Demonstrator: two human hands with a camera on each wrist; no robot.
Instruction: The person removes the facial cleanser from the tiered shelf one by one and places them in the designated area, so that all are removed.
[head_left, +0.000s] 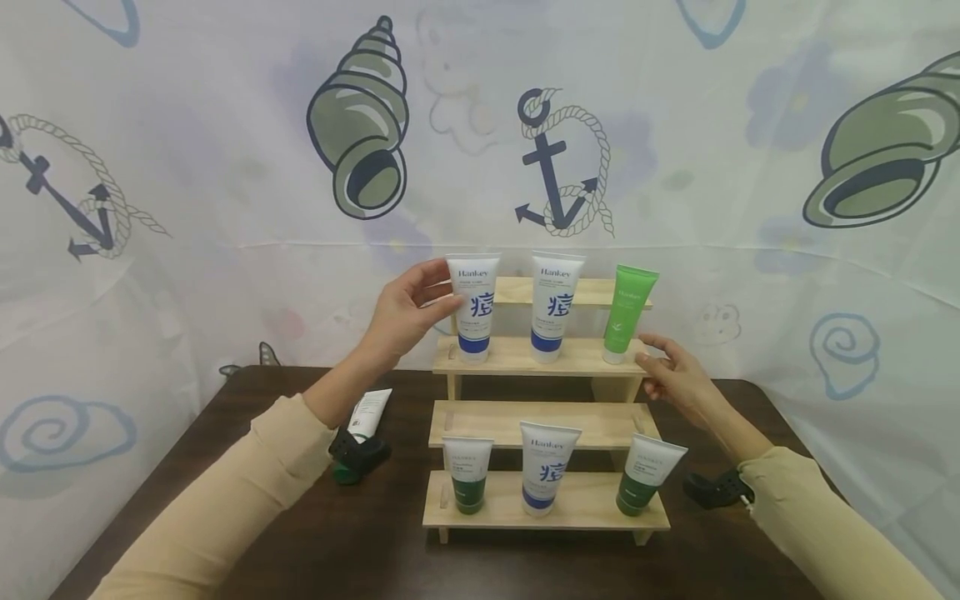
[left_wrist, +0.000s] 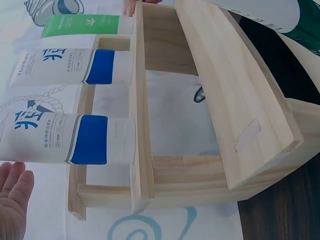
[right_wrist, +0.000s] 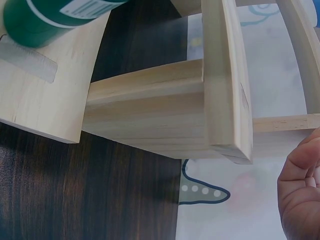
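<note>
My left hand is at the left edge of a white tube with a blue band on the top display step. Its thumb overlaps the tube's front in the head view; in the left wrist view its fingertips lie beside the tube. A matching white and blue tube stands to the right, then a slightly tilted green tube. Beside the step's right end, close to the green tube's base, is my right hand, fingers loosely bent. Whether it touches the wood I cannot tell.
A tiered wooden stand sits on a dark table. Its lowest step bears two white and green tubes around a white and blue tube. Another white and green tube stands left, partly behind my left wrist strap. A patterned cloth hangs behind.
</note>
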